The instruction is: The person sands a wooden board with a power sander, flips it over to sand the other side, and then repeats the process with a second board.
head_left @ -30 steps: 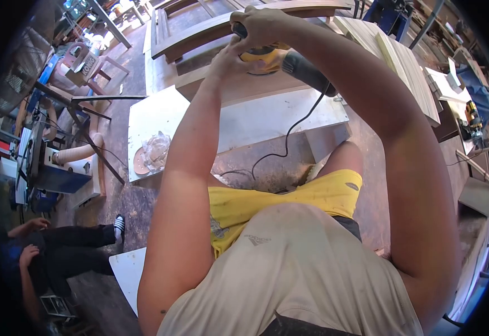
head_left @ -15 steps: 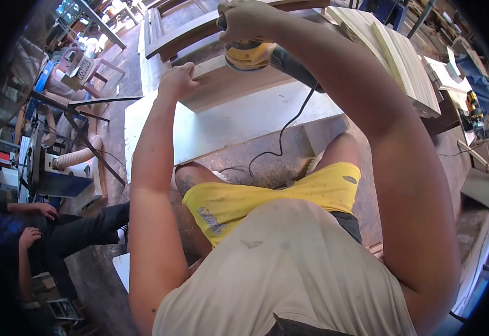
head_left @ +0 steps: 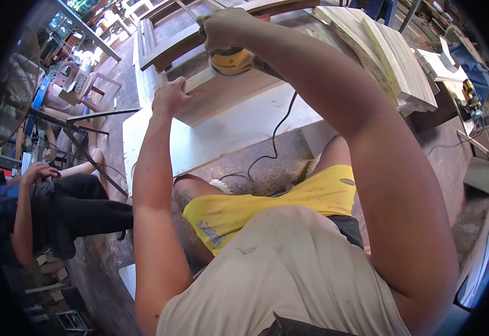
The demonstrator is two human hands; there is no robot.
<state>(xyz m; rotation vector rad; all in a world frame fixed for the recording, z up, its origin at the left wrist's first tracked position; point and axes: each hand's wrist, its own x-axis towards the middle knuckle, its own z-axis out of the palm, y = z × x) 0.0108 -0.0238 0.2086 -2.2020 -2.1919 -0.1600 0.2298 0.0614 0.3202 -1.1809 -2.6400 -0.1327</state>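
My right hand [head_left: 225,27] grips the top of a yellow and dark electric sander [head_left: 231,59], which rests on the upper edge of a wooden board [head_left: 222,99]. The board stands on edge on a white panel [head_left: 160,143]. Around the board's left end my left hand [head_left: 171,96] is closed, its thumb over the top edge. From the sander a black cord [head_left: 276,134] hangs down across the panel's front to the floor. My right forearm hides part of the sander's rear.
Wooden frames [head_left: 171,47] lie beyond the board. Stacked planks [head_left: 393,61] stand to the right. At the left are another person [head_left: 59,207] in dark clothes, a metal stand [head_left: 104,115], a plastic chair [head_left: 82,84] and a fan [head_left: 17,84].
The sander and my right hand have shifted slightly left along the board in the view. The person at the left has changed posture, with hands now together.
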